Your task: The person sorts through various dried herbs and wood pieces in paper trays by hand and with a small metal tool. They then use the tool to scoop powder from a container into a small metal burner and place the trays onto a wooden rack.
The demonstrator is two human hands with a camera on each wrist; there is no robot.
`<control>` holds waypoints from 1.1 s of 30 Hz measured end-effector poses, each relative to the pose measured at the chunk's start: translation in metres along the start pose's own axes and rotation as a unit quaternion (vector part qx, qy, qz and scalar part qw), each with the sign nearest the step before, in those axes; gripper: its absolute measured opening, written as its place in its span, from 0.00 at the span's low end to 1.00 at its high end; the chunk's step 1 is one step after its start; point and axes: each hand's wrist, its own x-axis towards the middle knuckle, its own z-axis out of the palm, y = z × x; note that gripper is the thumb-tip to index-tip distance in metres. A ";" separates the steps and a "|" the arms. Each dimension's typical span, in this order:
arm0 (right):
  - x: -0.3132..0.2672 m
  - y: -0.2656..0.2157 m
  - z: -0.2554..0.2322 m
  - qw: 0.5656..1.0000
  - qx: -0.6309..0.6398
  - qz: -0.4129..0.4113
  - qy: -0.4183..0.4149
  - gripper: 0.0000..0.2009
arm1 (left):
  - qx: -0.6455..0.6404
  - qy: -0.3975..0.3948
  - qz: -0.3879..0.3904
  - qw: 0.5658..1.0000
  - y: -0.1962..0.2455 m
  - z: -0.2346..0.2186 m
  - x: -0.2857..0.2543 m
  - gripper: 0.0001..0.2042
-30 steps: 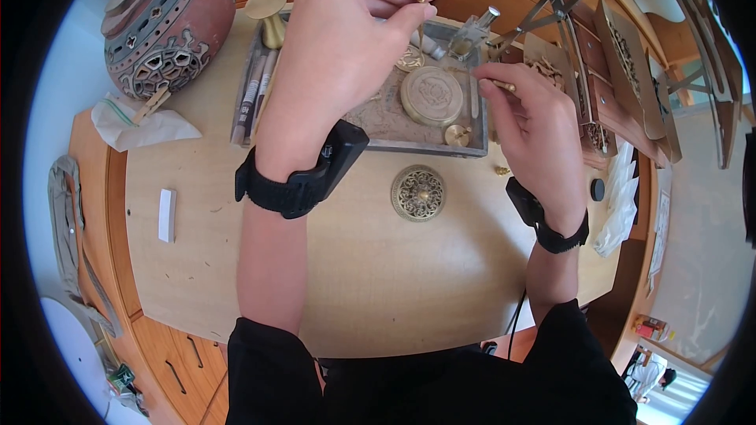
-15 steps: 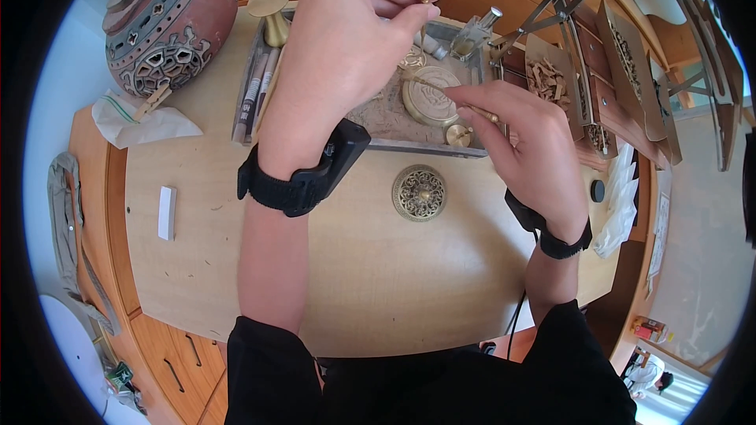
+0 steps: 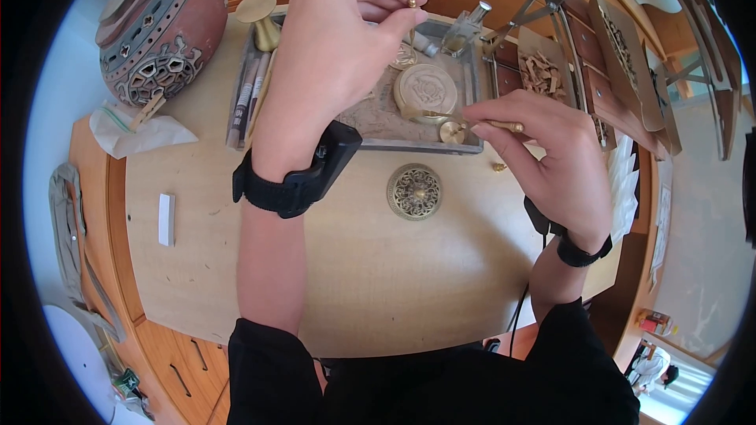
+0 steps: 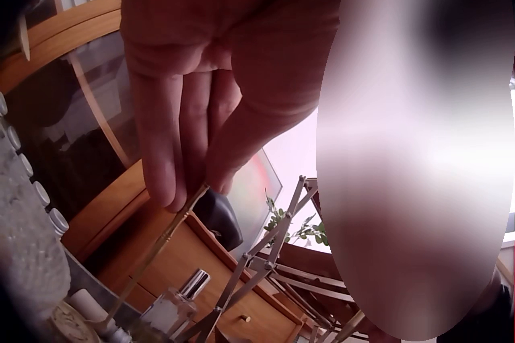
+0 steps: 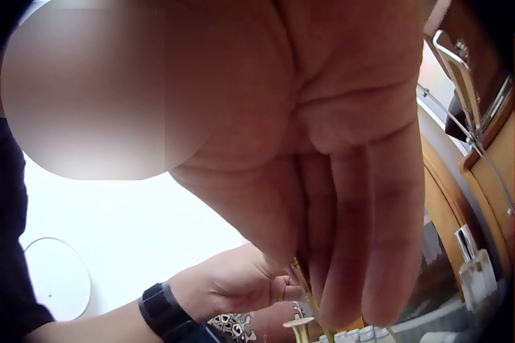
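My left hand (image 3: 335,43) is raised over the grey tray (image 3: 370,144). Its thumb and fingers pinch the knobbed top of a thin brass rod (image 4: 165,238), which slants down towards an openwork brass disc (image 3: 405,57). With thumb and forefinger, my right hand (image 3: 555,149) pinches a slim brass tool (image 3: 504,126). That tool's thin end reaches the near edge of a round brass dish of pale ash (image 3: 425,93), whose surface bears a raised pattern. Close under the tool sits a small round brass piece (image 3: 453,132), in the tray's near right corner.
A pierced brass lid (image 3: 415,192) lies on the table in front of the tray. Behind are a brass stand (image 3: 260,20) and a glass bottle (image 3: 463,31). A large patterned pot (image 3: 161,35) stands left; boxes of wood chips (image 3: 542,75) and a folding metal frame (image 3: 543,0) stand right.
My right hand swung the brass tool in over the ash dish, then drew back right and towards me, to the dish's near edge. My left hand has stayed nearly still.
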 end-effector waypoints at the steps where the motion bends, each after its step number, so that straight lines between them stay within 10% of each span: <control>1: -0.001 -0.001 -0.002 1.000 -0.001 0.017 -0.006 0.05 | 0.000 0.000 0.003 1.000 -0.001 0.000 0.000 0.09; 33: 0.012 0.017 0.019 0.997 0.002 0.062 0.051 0.09 | -0.011 -0.003 -0.007 1.000 0.001 -0.003 0.000 0.09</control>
